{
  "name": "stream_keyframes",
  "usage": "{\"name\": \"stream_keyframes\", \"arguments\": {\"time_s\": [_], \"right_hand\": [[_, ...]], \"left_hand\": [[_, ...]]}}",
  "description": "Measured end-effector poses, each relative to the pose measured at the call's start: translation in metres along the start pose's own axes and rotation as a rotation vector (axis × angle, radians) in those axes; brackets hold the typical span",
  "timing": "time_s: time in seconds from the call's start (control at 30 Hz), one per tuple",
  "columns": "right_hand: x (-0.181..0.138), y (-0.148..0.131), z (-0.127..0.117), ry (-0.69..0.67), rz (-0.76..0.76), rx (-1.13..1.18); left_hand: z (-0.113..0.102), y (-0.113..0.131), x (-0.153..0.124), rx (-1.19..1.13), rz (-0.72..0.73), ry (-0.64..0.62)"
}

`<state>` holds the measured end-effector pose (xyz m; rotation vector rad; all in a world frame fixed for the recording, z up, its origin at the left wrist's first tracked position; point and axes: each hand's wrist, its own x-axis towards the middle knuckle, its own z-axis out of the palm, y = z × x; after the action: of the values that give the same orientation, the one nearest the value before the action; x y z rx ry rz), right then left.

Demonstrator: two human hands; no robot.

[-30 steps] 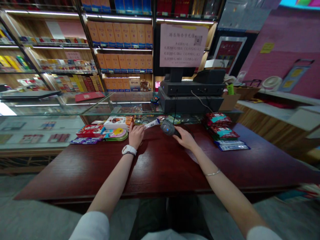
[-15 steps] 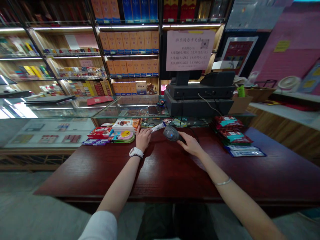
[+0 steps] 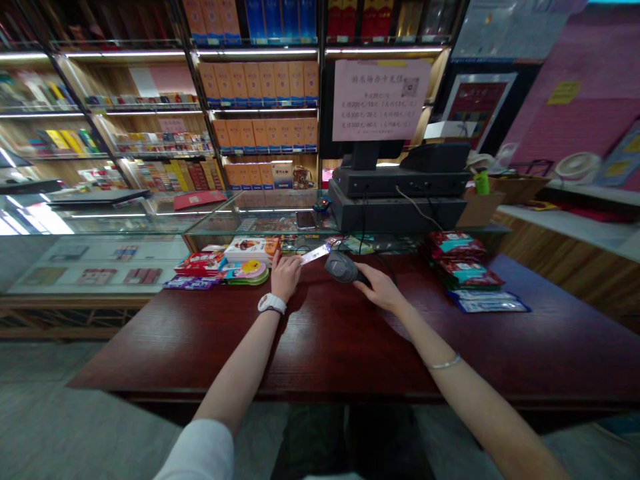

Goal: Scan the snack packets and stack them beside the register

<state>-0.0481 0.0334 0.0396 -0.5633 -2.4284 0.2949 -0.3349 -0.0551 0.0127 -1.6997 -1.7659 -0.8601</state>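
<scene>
My right hand [image 3: 379, 287] is wrapped round the handle of a dark grey barcode scanner [image 3: 343, 268], whose head faces left. Between the fingers of my left hand [image 3: 286, 277] is one end of a slim white and blue packet [image 3: 316, 253], held just in front of the scanner head. Bright light falls on the packet. Left of that hand lie a white and orange box [image 3: 250, 248], a yellow and green packet [image 3: 245, 272], red packets [image 3: 201, 263] and purple packets [image 3: 189, 283].
On the dark red wooden table [image 3: 320, 347], dark red and teal bags [image 3: 465, 260] are stacked at right, with blue and white packets [image 3: 490, 301] before them. A glass counter [image 3: 260, 223] behind carries a black register terminal [image 3: 397, 200]. Stocked shelves line the wall.
The packet is now brightly lit, and the blue light on the scanner no longer shows. The scanner has shifted very slightly left; my left hand has barely moved.
</scene>
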Motion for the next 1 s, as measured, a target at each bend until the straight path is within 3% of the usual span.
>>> {"name": "stream_keyframes", "arguments": {"time_s": [0.4,0.67,1.0], "right_hand": [[0.001,0.005,0.005,-0.017,-0.031,-0.027],[0.001,0.006,0.01,-0.051,0.019,-0.322],[-0.005,0.02,0.037,-0.173,0.109,-0.569]], "left_hand": [[-0.001,0.001,0.0,-0.004,-0.002,0.012],[-0.002,0.003,0.0,-0.011,-0.002,0.009],[-0.006,0.012,0.004,-0.035,0.018,-0.017]]}}
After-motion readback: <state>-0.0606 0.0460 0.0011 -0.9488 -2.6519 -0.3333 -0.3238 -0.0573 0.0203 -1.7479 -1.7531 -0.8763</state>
